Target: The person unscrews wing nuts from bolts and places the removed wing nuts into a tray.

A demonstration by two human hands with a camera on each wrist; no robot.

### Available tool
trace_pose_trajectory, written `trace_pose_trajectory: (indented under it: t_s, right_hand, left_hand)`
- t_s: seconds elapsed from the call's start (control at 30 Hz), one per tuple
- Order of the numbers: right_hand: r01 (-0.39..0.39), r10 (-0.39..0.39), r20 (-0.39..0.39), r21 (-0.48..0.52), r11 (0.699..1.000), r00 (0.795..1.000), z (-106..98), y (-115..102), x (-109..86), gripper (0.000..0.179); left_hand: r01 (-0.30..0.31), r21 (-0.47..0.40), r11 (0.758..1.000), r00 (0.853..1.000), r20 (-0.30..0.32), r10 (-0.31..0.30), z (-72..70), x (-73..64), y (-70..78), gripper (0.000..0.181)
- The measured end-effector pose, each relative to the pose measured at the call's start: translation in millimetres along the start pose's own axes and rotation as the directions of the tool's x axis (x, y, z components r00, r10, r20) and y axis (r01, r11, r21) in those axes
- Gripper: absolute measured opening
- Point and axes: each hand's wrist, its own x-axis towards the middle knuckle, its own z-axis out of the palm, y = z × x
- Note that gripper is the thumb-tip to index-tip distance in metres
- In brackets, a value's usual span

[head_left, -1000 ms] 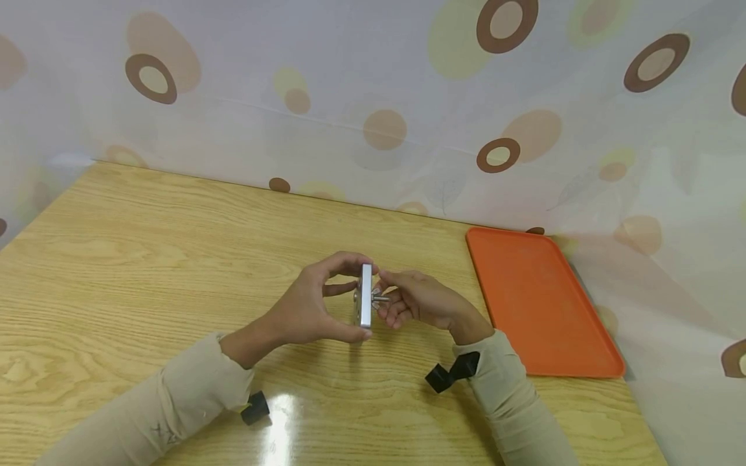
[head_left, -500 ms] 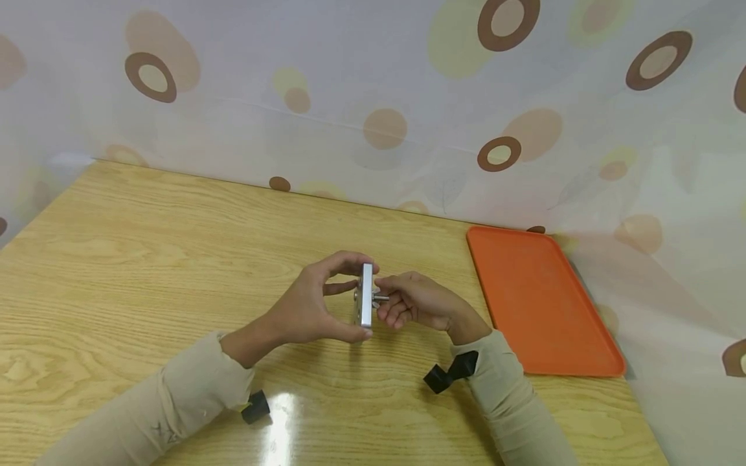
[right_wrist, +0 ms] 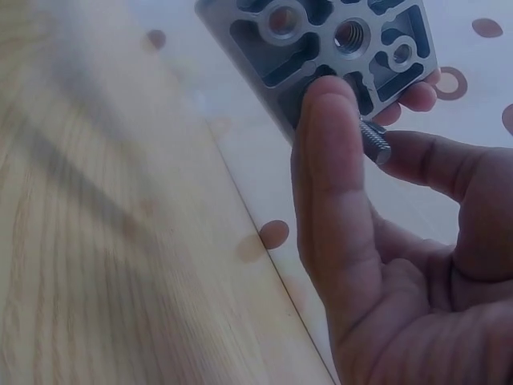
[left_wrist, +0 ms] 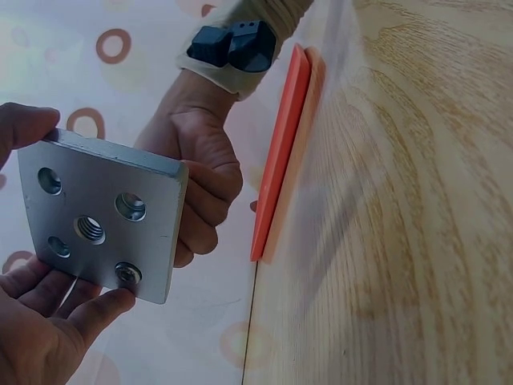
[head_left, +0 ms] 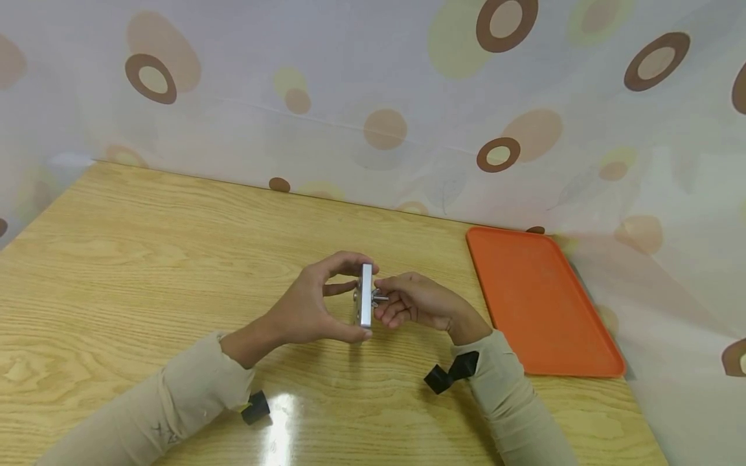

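My left hand (head_left: 305, 304) grips a square silver metal plate (head_left: 366, 296) by its edges, holding it upright above the table. In the left wrist view the plate's flat face (left_wrist: 104, 188) shows several round holes, and a screw head (left_wrist: 128, 273) sits in one corner hole. The threaded end of that screw (right_wrist: 377, 146) sticks out of the ribbed back side in the right wrist view. On it is a small wing nut (head_left: 375, 295), pinched by the thumb and fingers of my right hand (head_left: 428, 301). Those fingers partly hide the nut.
An orange tray (head_left: 542, 304) lies on the right side of the wooden table (head_left: 175, 259). Behind the table hangs a pale sheet (head_left: 332, 149) patterned with circles. A black wrist camera (head_left: 451, 373) sits on the right sleeve.
The fingers of my right hand have shifted slightly around the wing nut, and its wings show at a different angle. My left hand and the plate have stayed in place.
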Motion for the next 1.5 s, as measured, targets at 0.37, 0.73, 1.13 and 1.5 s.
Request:
trace_pose_trajectory:
  t_s: [0.37,0.73,1.13,1.5]
  right_hand:
    - [0.058,-0.057,0.064,-0.006,0.998,0.996,-4.1,0.1,-1.7,0.034]
    - [0.099,-0.094,0.103,-0.045,0.994,0.99,-6.1,-0.9,-4.5,0.011]
    - [0.168,-0.158,0.075,-0.154,0.974,0.985,-3.2,-1.3,-6.0,0.022]
    - [0.189,-0.191,0.017,-0.248,0.95,0.981,-3.8,-1.1,-6.1,0.025]
  left_hand:
    - [-0.001,-0.005,1.0,1.0,0.008,0.001,-0.7,-0.3,1.1,0.078]
    - [0.007,-0.012,1.0,1.0,0.009,-0.007,-0.2,-0.5,-0.5,0.078]
    - [0.01,0.003,1.0,1.0,0.009,-0.01,0.3,0.1,-2.0,0.079]
    - [0.015,0.008,1.0,1.0,0.008,-0.015,-0.3,-0.9,-0.7,0.08]
